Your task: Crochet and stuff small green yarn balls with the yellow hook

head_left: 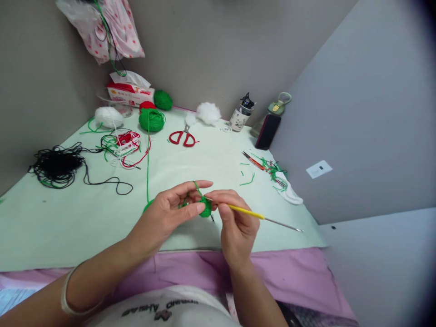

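Head view.

Left hand (172,206): thumb and fingers closed on the piece (205,208), small, green, held above the near part of the table (194,165); a loop of green yarn crosses the raised forefinger.
Right hand (238,222): thumb and fingers clamped on the yellow grip of the hook (247,211), its front end at the piece's upper edge, its bare metal end pointing right. Hands close together; whether they touch cannot be told.

Strand (147,168), green: runs from the green ball (152,120) toward the left hand.

Table, left: black yarn (57,164), loosely heaped; tangle (126,141), red, white and black; white ball (109,117).
Back left: tissue box (131,95); second green ball (163,100) just beside it; red ball (147,105), partly hidden. Bag (119,34), pink-dotted, hangs above.
Back centre: scissors (185,132), red-handled; stuffing (208,113), white.
Back right: cup (239,119), filled with dark items; bottle (277,107), green-lidded; phone (268,131), upright and tilted before it.
Right: snips (255,162), orange, beside green scraps (272,168).
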Demonstrator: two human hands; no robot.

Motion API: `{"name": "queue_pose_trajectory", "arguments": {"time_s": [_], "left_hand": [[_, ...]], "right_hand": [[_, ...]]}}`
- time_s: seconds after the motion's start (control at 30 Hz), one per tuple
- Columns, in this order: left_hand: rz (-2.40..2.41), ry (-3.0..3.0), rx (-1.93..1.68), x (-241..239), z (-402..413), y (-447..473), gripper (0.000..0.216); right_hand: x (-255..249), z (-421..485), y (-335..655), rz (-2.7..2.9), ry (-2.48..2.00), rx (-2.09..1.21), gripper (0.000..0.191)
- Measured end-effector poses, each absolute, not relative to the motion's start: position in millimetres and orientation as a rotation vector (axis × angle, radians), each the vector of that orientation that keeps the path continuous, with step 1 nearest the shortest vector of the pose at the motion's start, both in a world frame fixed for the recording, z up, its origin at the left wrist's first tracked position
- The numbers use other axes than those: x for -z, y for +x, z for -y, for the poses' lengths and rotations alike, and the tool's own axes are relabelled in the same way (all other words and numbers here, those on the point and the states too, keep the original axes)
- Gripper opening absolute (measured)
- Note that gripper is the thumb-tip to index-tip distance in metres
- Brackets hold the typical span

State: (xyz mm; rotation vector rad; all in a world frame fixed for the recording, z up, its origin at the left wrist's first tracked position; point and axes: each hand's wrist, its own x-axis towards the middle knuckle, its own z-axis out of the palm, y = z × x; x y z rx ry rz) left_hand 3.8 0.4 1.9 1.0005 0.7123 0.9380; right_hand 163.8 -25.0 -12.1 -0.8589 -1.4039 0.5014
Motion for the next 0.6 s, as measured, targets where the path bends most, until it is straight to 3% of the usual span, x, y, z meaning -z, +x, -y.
{"name": "queue_pose_trajectory", "arguments": {"time_s": [0.13,0.23,0.43,0.53,0.6], "left_hand": [[-0.737,0.917,-1.000,-2,2,9,0.039],[-0.634,0.731,-0.876,-3,-2,8,0.042],[-0.605,0.631,-0.848,-4,-14,-8,0.037],[-0.623,0.719,-0.851,-6,-12,-10,0.039],[-0.636,0.791,-0.851,-7,-9,-9,0.028]], "right_hand": [[20,29,163,1.601,-0.936,-0.172,0.032],[21,29,163,1.660,-0.918,-0.035,0.031],[1,25,170,1.121,-0.867,-0.498,0.020],[-2,25,169,1.173,-0.829,-0.609,0.017],[0,26,166,1.207,-0.830,-0.618,0.016]]}}
